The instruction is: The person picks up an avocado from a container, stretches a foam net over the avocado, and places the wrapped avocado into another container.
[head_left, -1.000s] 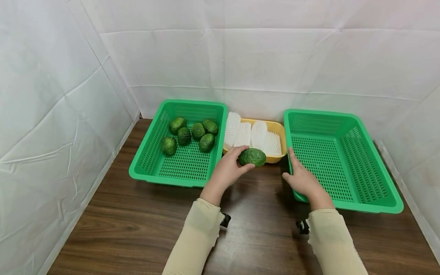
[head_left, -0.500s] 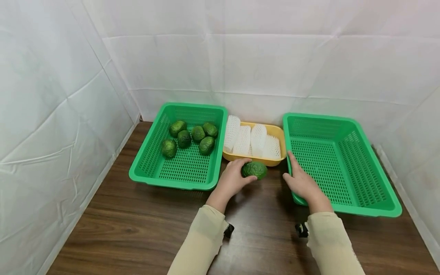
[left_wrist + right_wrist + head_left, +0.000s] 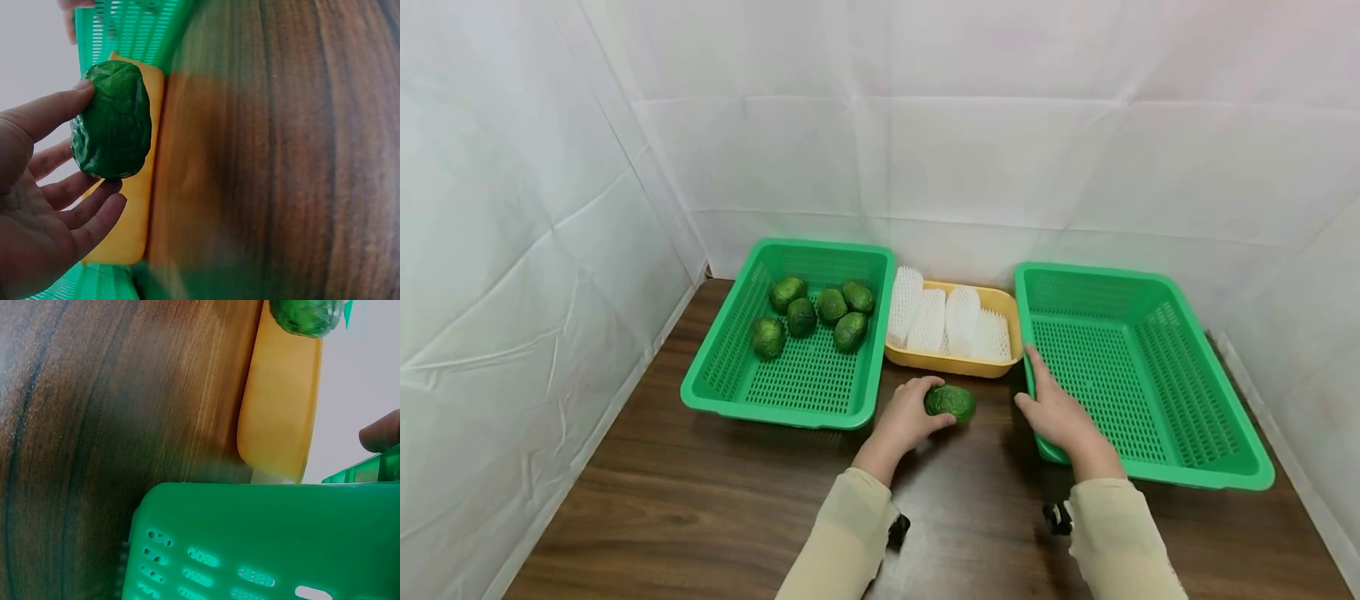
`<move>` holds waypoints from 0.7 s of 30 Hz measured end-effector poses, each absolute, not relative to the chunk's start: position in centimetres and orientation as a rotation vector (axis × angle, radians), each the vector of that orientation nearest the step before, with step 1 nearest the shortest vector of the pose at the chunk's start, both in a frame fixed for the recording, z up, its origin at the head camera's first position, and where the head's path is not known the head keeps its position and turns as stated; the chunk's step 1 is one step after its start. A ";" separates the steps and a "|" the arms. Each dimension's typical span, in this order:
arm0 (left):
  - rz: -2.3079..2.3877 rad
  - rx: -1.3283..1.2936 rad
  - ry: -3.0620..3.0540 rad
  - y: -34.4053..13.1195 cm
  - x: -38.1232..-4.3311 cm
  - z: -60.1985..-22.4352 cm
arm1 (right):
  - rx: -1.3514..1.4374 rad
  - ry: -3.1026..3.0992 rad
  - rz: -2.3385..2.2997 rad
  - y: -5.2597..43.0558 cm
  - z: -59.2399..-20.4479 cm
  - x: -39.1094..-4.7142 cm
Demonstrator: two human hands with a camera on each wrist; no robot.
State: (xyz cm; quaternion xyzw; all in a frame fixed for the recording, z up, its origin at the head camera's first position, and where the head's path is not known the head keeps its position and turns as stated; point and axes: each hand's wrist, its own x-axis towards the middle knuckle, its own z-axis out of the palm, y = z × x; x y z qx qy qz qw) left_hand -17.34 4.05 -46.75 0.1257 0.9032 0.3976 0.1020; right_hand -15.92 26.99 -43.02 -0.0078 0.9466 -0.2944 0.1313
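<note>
In the head view, my left hand (image 3: 906,422) holds a dark green, wrinkled avocado (image 3: 951,403) between thumb and fingers. It is low over the table, in front of the yellow tray (image 3: 951,363). The left wrist view shows the thumb on one side of the avocado (image 3: 114,119) and fingertips under its lower end. My right hand (image 3: 1060,417) rests on the left rim of the right green basket (image 3: 1206,477), its index finger straight along the rim. One fingertip (image 3: 382,432) shows above that rim in the right wrist view.
White foam net sleeves (image 3: 928,321) lie in the yellow tray, between the two baskets. Several more avocados (image 3: 802,317) sit in the left green basket (image 3: 778,415). White sheets (image 3: 955,158) hang behind and beside the brown wooden table (image 3: 700,500).
My left hand has brought the avocado away from the yellow tray's edge, toward me and lower. The right hand stays at the basket rim. The head view has tilted up slightly.
</note>
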 end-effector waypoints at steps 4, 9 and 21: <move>1.166 0.337 2.656 4.2 -17.0 -47.3 | -0.014 2.745 -0.856 27.0 -43.2 -15.8; 1.176 0.329 2.656 4.3 -16.8 -47.4 | -0.009 2.753 -0.850 27.0 -43.5 -15.8; 1.199 0.320 2.664 4.4 -17.2 -47.4 | -0.024 2.778 -0.857 27.1 -43.5 -16.0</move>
